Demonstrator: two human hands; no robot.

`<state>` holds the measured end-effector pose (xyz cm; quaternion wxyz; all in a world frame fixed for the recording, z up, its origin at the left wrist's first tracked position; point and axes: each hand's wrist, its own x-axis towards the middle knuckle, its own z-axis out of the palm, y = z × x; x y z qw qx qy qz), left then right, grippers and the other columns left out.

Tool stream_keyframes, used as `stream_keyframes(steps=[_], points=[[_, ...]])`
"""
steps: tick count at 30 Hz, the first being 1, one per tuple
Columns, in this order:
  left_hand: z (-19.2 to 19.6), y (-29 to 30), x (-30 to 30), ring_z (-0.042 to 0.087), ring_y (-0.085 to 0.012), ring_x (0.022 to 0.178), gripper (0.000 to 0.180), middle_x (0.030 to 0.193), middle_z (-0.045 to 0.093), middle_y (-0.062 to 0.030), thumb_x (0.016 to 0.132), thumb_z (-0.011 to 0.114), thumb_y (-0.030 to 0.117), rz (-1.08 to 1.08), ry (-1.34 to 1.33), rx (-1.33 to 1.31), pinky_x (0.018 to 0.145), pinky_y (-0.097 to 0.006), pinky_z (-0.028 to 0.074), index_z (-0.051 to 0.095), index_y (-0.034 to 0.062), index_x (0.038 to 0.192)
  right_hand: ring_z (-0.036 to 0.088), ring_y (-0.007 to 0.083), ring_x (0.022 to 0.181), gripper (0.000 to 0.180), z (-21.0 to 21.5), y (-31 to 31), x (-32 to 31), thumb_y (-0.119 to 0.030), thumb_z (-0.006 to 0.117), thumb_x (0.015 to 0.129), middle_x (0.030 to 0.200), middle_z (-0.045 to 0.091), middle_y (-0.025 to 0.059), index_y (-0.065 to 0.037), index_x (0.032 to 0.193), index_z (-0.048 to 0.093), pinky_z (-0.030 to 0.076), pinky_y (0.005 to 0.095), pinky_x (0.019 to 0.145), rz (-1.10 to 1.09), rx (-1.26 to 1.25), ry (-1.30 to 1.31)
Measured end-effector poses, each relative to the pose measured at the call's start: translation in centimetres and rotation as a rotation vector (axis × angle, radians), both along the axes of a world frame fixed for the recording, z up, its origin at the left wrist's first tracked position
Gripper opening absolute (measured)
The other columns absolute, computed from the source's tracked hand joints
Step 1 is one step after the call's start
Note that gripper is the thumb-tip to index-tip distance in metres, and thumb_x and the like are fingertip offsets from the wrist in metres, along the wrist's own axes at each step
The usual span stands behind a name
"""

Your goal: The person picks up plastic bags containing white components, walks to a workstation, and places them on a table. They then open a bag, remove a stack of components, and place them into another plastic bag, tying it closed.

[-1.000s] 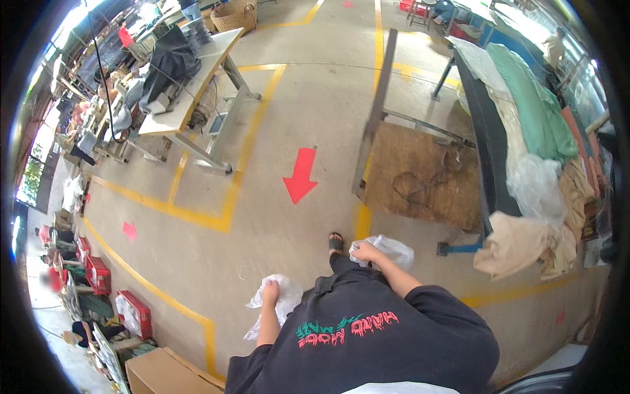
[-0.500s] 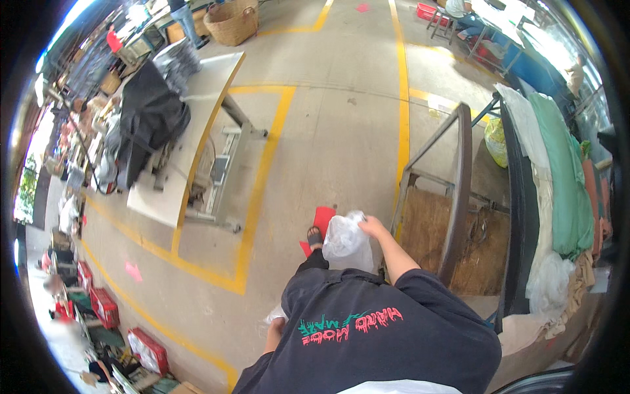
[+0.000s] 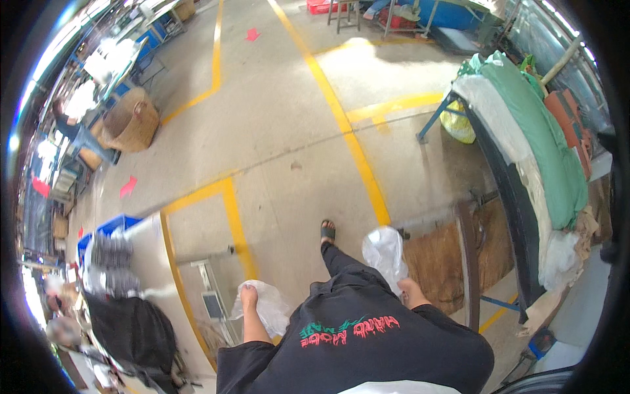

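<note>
My left hand (image 3: 249, 295) is closed on a translucent white plastic bag (image 3: 274, 307), out to the left of my body. A second translucent plastic bag (image 3: 382, 251) hangs in front of me on the right, gripped by my right hand (image 3: 412, 293) close to my side. Both bags look thin and crumpled; I cannot make out anything inside them. One sandalled foot (image 3: 327, 231) is stretched forward on the concrete floor.
On my left is a pale table (image 3: 149, 253) with dark cloth (image 3: 131, 341) and grey stacks. A brown frame (image 3: 467, 262) and a rack of fabric rolls (image 3: 545, 144) stand on my right. A wicker basket (image 3: 133, 121) is ahead left. Yellow lines (image 3: 357, 148) mark the floor.
I have walked forward, so the table, basket and rack are nearer. My left hand has come forward and outward with its bag. My right hand has drawn back toward my side.
</note>
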<state>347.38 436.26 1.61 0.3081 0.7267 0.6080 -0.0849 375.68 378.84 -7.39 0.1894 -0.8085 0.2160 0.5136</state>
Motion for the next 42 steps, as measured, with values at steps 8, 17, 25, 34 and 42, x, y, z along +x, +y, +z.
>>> stream_keyframes(steps=[8,17,25,34,42], points=[[-2.3,12.2,25.3,0.06,-0.0432,0.124,0.051,0.131,0.062,-0.0331,0.097,0.054,0.026,0.142,-0.239,-0.171,0.102,-0.046,0.049,0.055,-0.0083,0.134,0.067,0.0385,0.118,0.054,5.3,26.6,32.8,-0.039,0.068,0.082,0.124,0.069,0.0265,0.0,0.119,0.073,0.052,0.044,0.099,0.523,0.052,-0.16],[-3.6,27.5,45.7,0.06,-0.0396,0.127,0.05,0.131,0.064,-0.0299,0.095,0.053,0.027,0.369,-0.09,-0.77,0.103,-0.044,0.049,0.062,-0.0056,0.131,0.073,0.0323,0.097,0.055,10.7,56.3,66.9,-0.04,0.069,0.083,0.106,0.074,0.0231,0.002,0.119,0.07,0.056,0.0425,0.084,0.325,0.309,-0.537],[-2.4,57.0,80.5,0.059,-0.041,0.13,0.048,0.133,0.062,-0.0311,0.094,0.052,0.029,-0.46,0.308,-0.455,0.106,-0.046,0.047,0.067,-0.0048,0.125,0.067,0.0327,0.07,0.059,10.1,67.7,82.0,-0.037,0.069,0.083,0.092,0.07,0.0213,0.002,0.128,0.065,0.051,0.0464,0.059,-0.034,0.284,-0.229],[0.7,77.0,121.8,0.058,-0.0496,0.124,0.055,0.125,0.062,-0.0363,0.099,0.043,0.036,-0.424,-0.036,-0.098,0.108,-0.051,0.045,0.064,-0.0093,0.121,0.063,0.0275,0.067,0.042,-3.9,72.1,108.0,-0.039,0.066,0.089,0.085,0.066,0.0125,-0.004,0.111,0.066,0.049,0.0457,0.056,0.096,0.265,0.143],[0.4,82.1,138.6,0.069,-0.0404,0.1,0.046,0.109,0.069,-0.0287,0.094,0.047,0.028,0.194,-0.224,-0.399,0.082,-0.05,0.056,0.066,-0.009,0.113,0.07,0.0342,0.082,0.062,8.6,100.2,151.7,-0.05,0.063,0.085,0.091,0.072,0.0221,0.007,0.108,0.071,0.057,0.0467,0.069,0.655,0.068,-0.128]])
